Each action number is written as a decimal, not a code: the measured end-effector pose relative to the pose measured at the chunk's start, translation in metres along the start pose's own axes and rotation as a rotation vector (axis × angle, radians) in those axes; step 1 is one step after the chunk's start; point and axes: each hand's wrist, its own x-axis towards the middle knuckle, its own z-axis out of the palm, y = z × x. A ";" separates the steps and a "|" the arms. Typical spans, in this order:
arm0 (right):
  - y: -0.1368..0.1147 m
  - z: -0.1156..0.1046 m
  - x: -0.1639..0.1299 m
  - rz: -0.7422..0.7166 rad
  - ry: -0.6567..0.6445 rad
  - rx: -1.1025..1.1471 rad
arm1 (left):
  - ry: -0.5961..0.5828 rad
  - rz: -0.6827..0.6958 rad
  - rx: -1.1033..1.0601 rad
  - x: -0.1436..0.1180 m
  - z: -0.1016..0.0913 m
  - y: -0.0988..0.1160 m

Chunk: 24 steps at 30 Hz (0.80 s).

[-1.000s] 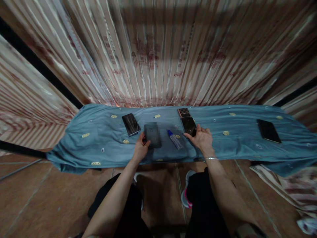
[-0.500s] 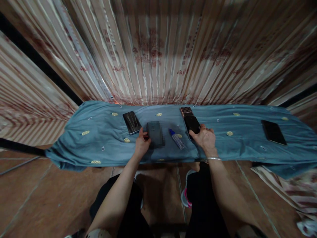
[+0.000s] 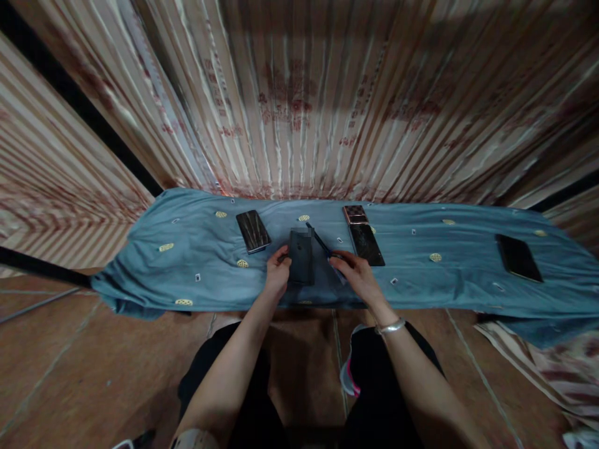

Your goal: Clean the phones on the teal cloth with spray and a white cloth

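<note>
While my left hand [image 3: 277, 274] pinches the dark phone [image 3: 301, 264] by its edge above the bench [image 3: 187, 274], my right hand [image 3: 354, 277] clamps the small bottle [image 3: 336, 269]; the glassy slab looks slippery, fragile.

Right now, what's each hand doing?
Left hand: closed on the dark phone.
Right hand: over the small bottle; grip cannot be told.

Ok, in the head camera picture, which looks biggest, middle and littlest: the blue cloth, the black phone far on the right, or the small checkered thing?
1. blue cloth, by far the largest.
2. black phone on the right.
3. small checkered thing, the smallest.
</note>
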 end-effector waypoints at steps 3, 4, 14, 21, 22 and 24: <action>-0.007 0.016 -0.005 -0.021 -0.020 -0.129 | 0.033 -0.012 -0.056 -0.005 0.004 0.007; -0.008 0.020 -0.007 -0.028 -0.027 -0.179 | 0.042 -0.001 -0.065 -0.006 0.005 0.009; -0.020 0.051 -0.014 -0.056 -0.044 -0.389 | 0.047 0.017 -0.122 -0.009 0.008 0.019; -0.019 0.063 -0.011 -0.083 -0.022 -0.424 | -0.123 -0.046 -0.177 -0.023 0.009 0.019; -0.018 0.064 -0.010 -0.090 -0.015 -0.431 | -0.111 -0.051 -0.189 -0.024 0.009 0.018; -0.017 0.065 -0.009 -0.099 -0.003 -0.445 | -0.086 -0.075 -0.218 -0.026 0.008 0.016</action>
